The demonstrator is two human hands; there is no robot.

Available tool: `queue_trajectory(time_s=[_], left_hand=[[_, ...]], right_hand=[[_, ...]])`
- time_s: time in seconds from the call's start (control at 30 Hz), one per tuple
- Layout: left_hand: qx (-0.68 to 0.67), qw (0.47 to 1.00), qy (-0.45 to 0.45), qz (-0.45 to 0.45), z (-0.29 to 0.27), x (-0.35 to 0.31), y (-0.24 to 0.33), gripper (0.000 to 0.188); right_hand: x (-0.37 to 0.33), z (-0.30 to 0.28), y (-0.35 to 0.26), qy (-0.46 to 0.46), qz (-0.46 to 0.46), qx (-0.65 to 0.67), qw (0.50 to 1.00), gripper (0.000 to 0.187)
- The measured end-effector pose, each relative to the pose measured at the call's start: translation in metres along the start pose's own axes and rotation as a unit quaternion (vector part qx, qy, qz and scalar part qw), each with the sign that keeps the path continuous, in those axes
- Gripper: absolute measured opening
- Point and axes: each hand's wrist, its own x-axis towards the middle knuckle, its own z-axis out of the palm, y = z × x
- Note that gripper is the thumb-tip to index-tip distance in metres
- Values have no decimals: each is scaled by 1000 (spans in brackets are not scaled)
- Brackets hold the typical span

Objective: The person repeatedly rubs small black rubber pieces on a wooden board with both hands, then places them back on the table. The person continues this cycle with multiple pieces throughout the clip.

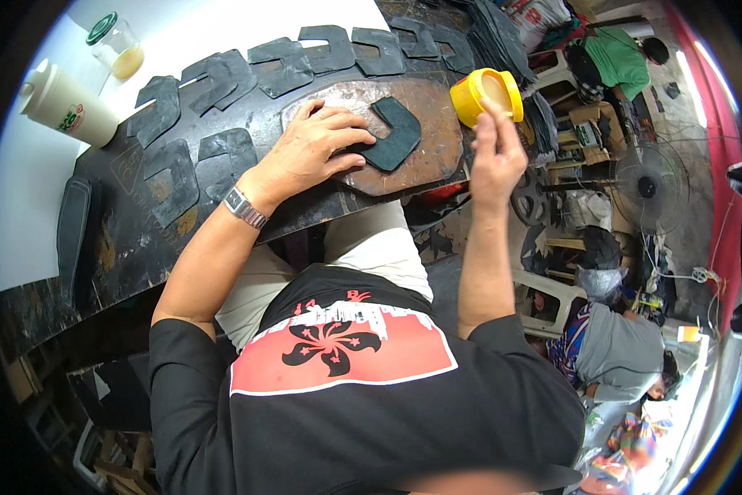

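A dark U-shaped piece of leather-like material point(397, 142) lies on a worn brown board point(434, 157). My left hand point(317, 144) rests at its left edge, fingers spread and fingertips touching the piece; a metal-banded watch is on that wrist. To the right, my right hand point(500, 157) is at the mouth of a yellow tub point(468, 97), which holds something pale. Its fingers are pressed together and slightly blurred, and a pale thing by the fingertips runs into the tub; I cannot tell what it is.
Several similar dark cut pieces point(282, 68) lie along the black table point(115, 194). A green-lidded jar point(122, 51) and a pale tumbler point(72, 107) stand at the left. Stacked dark sheets point(503, 45) are beyond the tub. Two people and a fan point(647, 188) are off to the right.
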Motion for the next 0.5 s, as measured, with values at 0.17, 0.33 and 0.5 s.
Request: queue_trajectory(time_s=[0.17,0.33,0.5], left_hand=[[27,999,22,7,2,2,2,31],[33,999,33,13,-1,1,5,29],[3,998,61,8,3,2,4,29]], right_hand=[[62,-26,28,-144,131,-236,952,57],[94,-27,16,-310,262,-359,840,76],[72,-34,5,-144,123,-378,906,66]])
